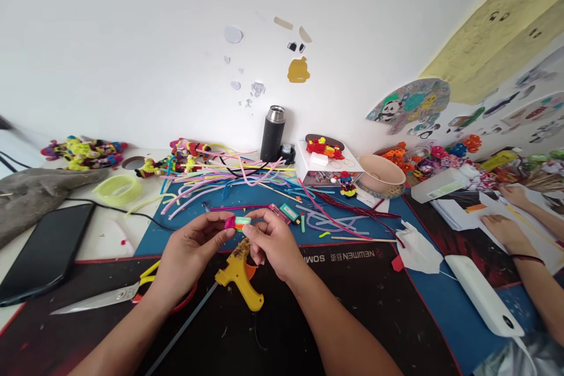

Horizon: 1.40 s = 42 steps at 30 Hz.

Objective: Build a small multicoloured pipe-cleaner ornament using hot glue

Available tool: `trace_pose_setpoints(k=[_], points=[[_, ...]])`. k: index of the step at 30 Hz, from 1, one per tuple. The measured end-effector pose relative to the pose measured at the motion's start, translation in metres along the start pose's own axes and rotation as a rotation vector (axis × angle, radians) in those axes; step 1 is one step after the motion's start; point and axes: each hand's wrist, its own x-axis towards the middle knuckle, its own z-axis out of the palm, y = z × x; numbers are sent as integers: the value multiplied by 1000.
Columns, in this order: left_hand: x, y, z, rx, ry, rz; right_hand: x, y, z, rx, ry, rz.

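Between my two hands is a small pipe-cleaner piece [241, 221] in magenta, orange and mint green. My left hand [188, 248] pinches its magenta end, and my right hand [277, 245] grips the green and orange end. Just below them a yellow glue gun [240, 279] lies on the black mat, its dark-stained nozzle end partly behind my right fingers. A long translucent glue stick [183, 329] runs out of its back toward the bottom edge. Scissors [108, 298] with yellow and red handles lie under my left wrist, their blades pointing left.
Loose pipe cleaners [229, 173] spread across the blue mat, before a black thermos [273, 135]. A white box [328, 173] and a beige bowl [381, 173] stand to the right. A phone [46, 252] lies left. At right, another person's hands [502, 232] rest near a white device [484, 296].
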Motion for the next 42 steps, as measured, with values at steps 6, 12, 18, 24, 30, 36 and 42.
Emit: trace_pose_setpoints(k=[6, 12, 18, 24, 30, 36, 42], points=[[-3, 1, -1, 31, 13, 70, 1, -4, -3, 9, -47, 1], [-6, -2, -1, 67, -16, 119, 1, 1, -4, 13, -7, 19], [-6, -1, 2, 18, -53, 22, 1, 3, -2, 5, 13, 33], [-5, -4, 4, -24, -88, -25, 1, 5, -1, 35, 22, 32], [-5, -4, 5, -28, -76, 12, 2, 4, -3, 41, 37, 57], [-6, -2, 7, -7, -71, 47, 2, 2, -3, 42, 22, 70], [-5, -2, 6, 25, -83, 30, 3, 2, -4, 29, 24, 54]])
